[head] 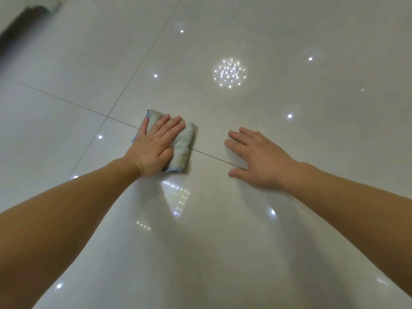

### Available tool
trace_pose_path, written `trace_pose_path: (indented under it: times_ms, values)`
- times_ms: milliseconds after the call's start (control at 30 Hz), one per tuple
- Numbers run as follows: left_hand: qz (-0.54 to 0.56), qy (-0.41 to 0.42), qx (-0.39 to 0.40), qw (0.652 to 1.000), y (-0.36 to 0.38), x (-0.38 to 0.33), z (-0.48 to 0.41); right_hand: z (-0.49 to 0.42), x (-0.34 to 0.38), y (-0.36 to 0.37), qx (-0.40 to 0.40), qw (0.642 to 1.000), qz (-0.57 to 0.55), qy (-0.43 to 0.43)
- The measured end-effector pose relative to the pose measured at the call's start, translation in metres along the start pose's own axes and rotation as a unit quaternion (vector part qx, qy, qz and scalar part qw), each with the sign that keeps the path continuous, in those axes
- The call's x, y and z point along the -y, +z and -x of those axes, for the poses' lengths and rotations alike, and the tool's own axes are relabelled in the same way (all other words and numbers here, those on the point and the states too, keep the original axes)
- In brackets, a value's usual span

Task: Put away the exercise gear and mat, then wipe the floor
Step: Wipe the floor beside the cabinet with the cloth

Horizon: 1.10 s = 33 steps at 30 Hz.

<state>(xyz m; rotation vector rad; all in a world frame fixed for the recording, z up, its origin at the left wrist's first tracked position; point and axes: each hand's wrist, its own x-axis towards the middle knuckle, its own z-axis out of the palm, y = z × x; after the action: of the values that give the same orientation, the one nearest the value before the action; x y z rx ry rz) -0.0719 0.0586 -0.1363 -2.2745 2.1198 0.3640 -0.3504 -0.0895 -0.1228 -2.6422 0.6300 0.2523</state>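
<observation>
Folded cloth (185, 148) is pinned flat to the floor (223, 241) under the L hand (156, 143), fingers straight, palm down; its long axis runs roughly fore-aft, crossing a grout line (211, 156). R hand (260, 159) is laid flat on bare tile right of the cloth, apart from it, holding nothing. Wipe is judged L-hand driven; both arms are stretched fwd.

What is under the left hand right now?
A folded pale cloth lies flat on the tiled floor, with the left hand pressing on it. The cloth's edges show around the hand; its middle is covered, as is the grout line beneath it.
</observation>
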Motion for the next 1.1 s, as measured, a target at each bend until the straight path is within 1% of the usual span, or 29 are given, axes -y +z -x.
trace_pose_path:
  times_ms: [100,200,400,633,900,1100]
  values:
    - [0.044,-0.036,0.010,0.998,-0.002,0.001,0.017,0.001,0.002,-0.001,-0.003,1.000,-0.006,0.003]
    - [0.061,-0.054,0.018,0.997,0.001,-0.002,0.037,0.003,0.002,0.000,-0.010,1.000,-0.008,0.003]
    - [0.063,-0.039,0.036,0.997,0.011,-0.002,0.079,0.003,0.003,0.000,-0.008,1.000,0.004,0.000]
    - [0.056,-0.028,0.046,0.997,0.019,-0.029,0.107,0.003,0.003,0.002,-0.004,1.000,0.022,-0.003]
    - [0.045,-0.026,0.068,0.996,0.027,-0.067,0.125,0.001,-0.001,0.003,0.011,0.999,0.033,-0.009]
    - [0.044,-0.031,0.058,0.997,0.032,-0.099,0.123,0.015,-0.003,-0.002,0.014,0.999,0.030,-0.014]
